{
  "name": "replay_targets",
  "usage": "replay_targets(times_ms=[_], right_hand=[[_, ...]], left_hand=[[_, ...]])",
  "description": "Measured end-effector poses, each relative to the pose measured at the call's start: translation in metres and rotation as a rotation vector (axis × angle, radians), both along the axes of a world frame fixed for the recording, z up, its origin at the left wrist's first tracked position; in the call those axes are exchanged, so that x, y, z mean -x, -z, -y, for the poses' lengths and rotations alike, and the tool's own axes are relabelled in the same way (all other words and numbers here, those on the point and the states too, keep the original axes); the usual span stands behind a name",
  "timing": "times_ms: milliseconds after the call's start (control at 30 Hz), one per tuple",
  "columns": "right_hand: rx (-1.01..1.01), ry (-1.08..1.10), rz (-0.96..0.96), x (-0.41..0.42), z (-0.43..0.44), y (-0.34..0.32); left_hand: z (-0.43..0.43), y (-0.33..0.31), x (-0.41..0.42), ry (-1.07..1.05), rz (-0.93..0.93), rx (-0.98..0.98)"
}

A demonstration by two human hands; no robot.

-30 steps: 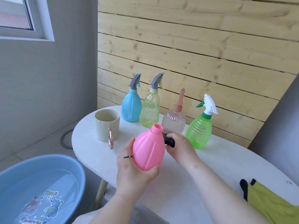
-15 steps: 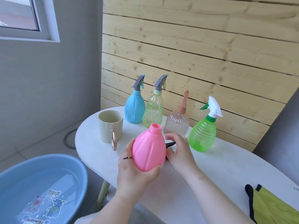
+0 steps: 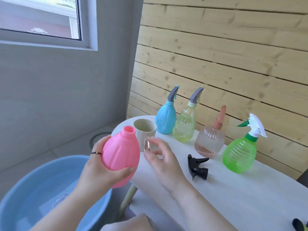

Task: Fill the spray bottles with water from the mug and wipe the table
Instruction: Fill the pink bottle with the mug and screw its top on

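From the head view, my left hand grips the opaque pink plastic spray bottle round its belly, thumb under the base and fingers curled over the far side, a thin dark ring on one of them. The bottle tilts slightly, its threaded neck open and capless, held off the near left edge of the white rounded table, above the blue plastic basin of water.

My right hand hovers just beside the shiny handle of the cream mug, fingers loosely spread and curved, holding nothing (motion blur keeps me from telling whether a fingertip touches the handle). The mug stands upright at the table's left end.

The black trigger spray head lies on its side on the tabletop, right of my right hand. Along the wooden plank wall stand four capped bottles: an opaque blue one, a translucent yellow-green one, a clear ribbed one with a peach nozzle, and a bright green ribbed one with a white trigger.
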State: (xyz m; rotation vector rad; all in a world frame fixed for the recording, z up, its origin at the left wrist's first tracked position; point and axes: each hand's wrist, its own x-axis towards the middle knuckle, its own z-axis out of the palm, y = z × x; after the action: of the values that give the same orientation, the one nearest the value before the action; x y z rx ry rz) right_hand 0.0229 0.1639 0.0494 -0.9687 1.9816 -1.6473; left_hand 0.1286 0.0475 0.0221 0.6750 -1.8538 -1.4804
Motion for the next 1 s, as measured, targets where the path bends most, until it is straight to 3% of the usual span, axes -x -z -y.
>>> replay_targets(times_ms=[100, 200, 467, 700, 1000], right_hand=[[0.064, 0.350, 0.163, 0.013, 0.020, 0.005], [-0.117, 0.465, 0.144, 0.029, 0.032, 0.023], [-0.247, 0.396, 0.236, 0.040, 0.051, 0.025], [-0.179, 0.358, 0.288, 0.036, 0.059, 0.021], [-0.123, 0.251, 0.562, 0.039, 0.069, 0.022]], left_hand=[[0.032, 0.005, -0.028, -0.101, 0.047, 0.012], [0.056, 0.013, -0.052, -0.187, 0.062, 0.010], [0.089, 0.036, -0.082, -0.292, 0.037, -0.081], [0.111, 0.047, -0.095, -0.296, 0.122, -0.072], [0.135, 0.049, -0.101, -0.322, 0.148, -0.070]])
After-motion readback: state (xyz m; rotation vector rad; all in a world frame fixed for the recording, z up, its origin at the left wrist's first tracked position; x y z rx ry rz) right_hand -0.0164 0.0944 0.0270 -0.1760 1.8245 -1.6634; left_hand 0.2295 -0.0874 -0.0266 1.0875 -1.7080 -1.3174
